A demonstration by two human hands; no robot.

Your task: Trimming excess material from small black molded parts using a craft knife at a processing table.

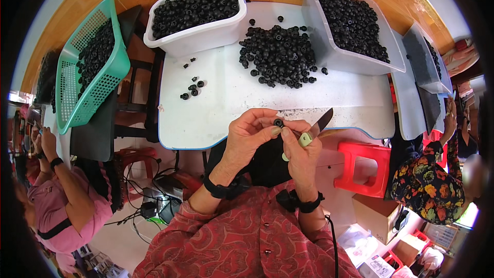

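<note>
At frame centre the left hand (252,136) pinches one small black rubber ring (278,122) between its fingertips, while the right hand (301,149) is closed round a pale-handled knife (315,128) whose blade rests beside it. Only a few loose rings (193,88) lie centre-left on the white table (216,108). A large pile (280,55) and full white tubs (198,18) remain above, so most work appears outstanding; co-workers sit at both edges.
</note>
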